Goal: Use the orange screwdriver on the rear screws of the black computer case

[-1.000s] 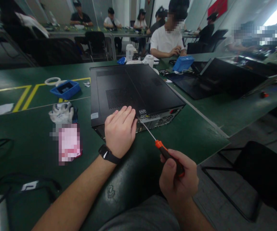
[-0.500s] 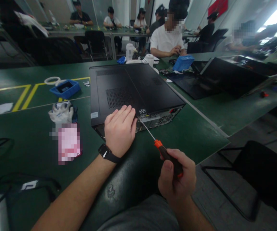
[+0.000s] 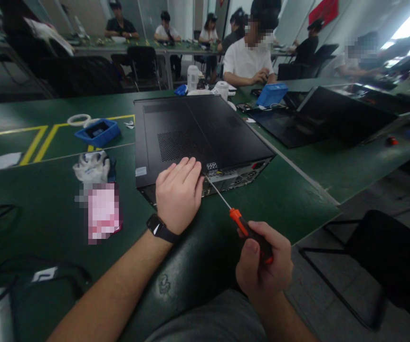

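A black computer case (image 3: 222,128) lies on its side on the green table, its rear panel with fan grille and ports facing me. My left hand (image 3: 179,194) rests flat over the case's near edge, fingers stretched out; its thumb side is close to the screwdriver tip. In my right hand (image 3: 265,261) is a screwdriver (image 3: 239,219) with an orange and dark handle, my fingers wrapped round it. Its thin metal shaft points up and left to the top rear edge of the case. The screw or hole at the tip is too small to make out.
Left of the case are a blue tray (image 3: 100,134), a roll of tape (image 3: 79,119), gloves (image 3: 92,166) and a blurred pink item (image 3: 104,209). Cables (image 3: 30,266) lie at the lower left. A co-worker (image 3: 249,61) sits across the table. Another opened case (image 3: 350,111) stands right.
The screwdriver handle has turned slightly in my right hand, showing more orange along its side. My left hand stays in place on the case.
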`<state>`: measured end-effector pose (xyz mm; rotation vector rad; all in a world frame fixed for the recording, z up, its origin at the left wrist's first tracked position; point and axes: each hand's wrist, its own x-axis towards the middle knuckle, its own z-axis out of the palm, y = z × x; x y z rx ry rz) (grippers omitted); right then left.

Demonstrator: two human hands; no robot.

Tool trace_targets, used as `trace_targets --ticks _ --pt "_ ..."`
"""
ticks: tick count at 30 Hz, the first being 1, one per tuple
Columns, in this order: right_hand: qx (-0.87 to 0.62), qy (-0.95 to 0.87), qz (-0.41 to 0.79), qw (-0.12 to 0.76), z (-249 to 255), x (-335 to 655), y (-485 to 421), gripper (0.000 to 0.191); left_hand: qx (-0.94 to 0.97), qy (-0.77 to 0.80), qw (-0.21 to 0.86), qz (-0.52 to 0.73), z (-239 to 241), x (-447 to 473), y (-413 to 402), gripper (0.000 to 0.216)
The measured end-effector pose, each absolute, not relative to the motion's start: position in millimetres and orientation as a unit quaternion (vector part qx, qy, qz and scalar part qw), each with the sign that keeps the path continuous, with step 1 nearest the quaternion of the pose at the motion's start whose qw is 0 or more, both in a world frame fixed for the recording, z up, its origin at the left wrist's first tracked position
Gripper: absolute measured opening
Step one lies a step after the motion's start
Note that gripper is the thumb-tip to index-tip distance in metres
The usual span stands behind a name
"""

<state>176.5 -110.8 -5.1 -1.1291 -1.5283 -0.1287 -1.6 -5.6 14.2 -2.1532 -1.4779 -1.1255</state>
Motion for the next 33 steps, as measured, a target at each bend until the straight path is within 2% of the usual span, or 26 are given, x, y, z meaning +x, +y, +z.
trace_targets --ticks 6,13,19,33 --pt "-0.441 -0.668 -0.052 0.598 -3.6 175.8 -106.9 0.038 -0.750 -0.512 0.155 -0.390 14.8 -1.4 -6.7 0.033" --pt "-0.483 -0.653 -0.053 0.581 -9.3 178.1 -110.8 0.032 -0.751 -0.513 0.140 -0.392 15.1 -1.7 -7.0 0.034" --pt "-0.441 -0.676 -0.050 0.588 -4.4 177.5 -106.7 0.038 -0.749 -0.513 0.144 -0.393 14.2 -1.9 -6.3 0.034" --pt "-0.529 -0.626 -0.060 0.569 -14.3 174.8 -117.5 0.029 -0.749 -0.511 0.153 -0.394 14.4 -1.5 -5.6 0.032"
